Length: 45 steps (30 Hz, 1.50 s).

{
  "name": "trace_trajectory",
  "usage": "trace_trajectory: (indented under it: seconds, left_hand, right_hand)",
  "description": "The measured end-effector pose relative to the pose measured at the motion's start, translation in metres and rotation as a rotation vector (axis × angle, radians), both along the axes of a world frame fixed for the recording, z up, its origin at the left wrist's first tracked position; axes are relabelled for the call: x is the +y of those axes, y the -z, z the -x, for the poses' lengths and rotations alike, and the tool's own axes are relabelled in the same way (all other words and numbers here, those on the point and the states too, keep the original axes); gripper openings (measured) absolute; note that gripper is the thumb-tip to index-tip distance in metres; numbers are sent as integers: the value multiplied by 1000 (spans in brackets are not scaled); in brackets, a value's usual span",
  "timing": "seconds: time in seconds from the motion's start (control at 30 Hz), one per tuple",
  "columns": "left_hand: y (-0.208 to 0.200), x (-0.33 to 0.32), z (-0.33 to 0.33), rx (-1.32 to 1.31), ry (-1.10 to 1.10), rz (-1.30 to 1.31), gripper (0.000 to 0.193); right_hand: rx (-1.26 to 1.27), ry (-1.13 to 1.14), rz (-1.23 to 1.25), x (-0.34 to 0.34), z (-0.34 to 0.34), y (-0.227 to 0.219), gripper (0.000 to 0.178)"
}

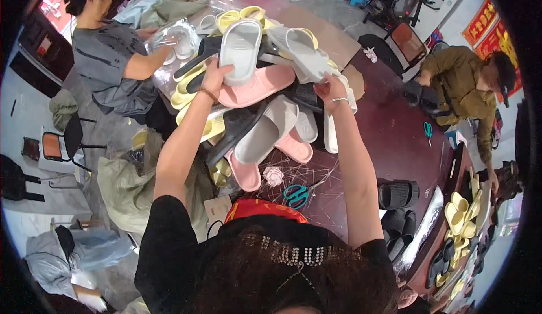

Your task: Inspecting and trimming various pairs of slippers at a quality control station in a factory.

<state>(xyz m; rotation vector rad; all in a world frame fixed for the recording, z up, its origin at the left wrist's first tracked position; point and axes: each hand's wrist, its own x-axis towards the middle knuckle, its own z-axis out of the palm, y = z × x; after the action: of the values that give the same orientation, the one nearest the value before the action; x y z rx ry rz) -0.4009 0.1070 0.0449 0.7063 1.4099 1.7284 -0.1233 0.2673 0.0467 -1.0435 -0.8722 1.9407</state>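
Note:
Both my arms reach over a heap of slippers on a dark red table. My left hand grips a light grey slipper by its edge, the sole-bed facing up. In my right hand is the end of another grey slipper, its strap toward the far side. Under them lie a pink slipper, a grey slipper, a black slipper and several yellow slippers. Near my body are teal-handled scissors and a crumpled pink thing.
At the left, a person in a grey shirt handles slippers in clear plastic. A person in brown at the right holds dark slippers. More teal scissors lie that side. Black slippers and a rack of slippers stand nearer right.

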Motion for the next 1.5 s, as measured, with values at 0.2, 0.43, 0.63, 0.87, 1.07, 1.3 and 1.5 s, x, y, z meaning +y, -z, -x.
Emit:
trace_trajectory:
  seconds: [0.2, 0.43, 0.63, 0.87, 1.07, 1.3, 1.5]
  left_hand:
    - [-20, -21, -67, 0, 101, -135, 46]
    - [33, -10, -234, -125, 522, -30, 47]
    - [122, -44, -360, -184, 784, 284, 45]
    - [214, -66, -401, 25, 860, 559, 48]
    - [194, -79, -386, 221, 1032, 920, 46]
    - [161, -94, -346, 587, 1176, 640, 32]
    - [158, -116, -283, 1328, 781, 150, 35]
  right_hand:
    - [121, 76, -27, -52, -48, 35, 31]
    - [203, 505, -7, -185, -199, 73, 43]
    - [158, 835, 189, -279, -275, 131, 45]
    - [-50, 807, 297, -327, -304, 188, 44]
    - [-222, 587, 301, -339, -321, 199, 41]
    - [-1180, 547, -332, -332, -324, 180, 54]
    - [-1346, 393, -655, -279, -309, 160, 54]
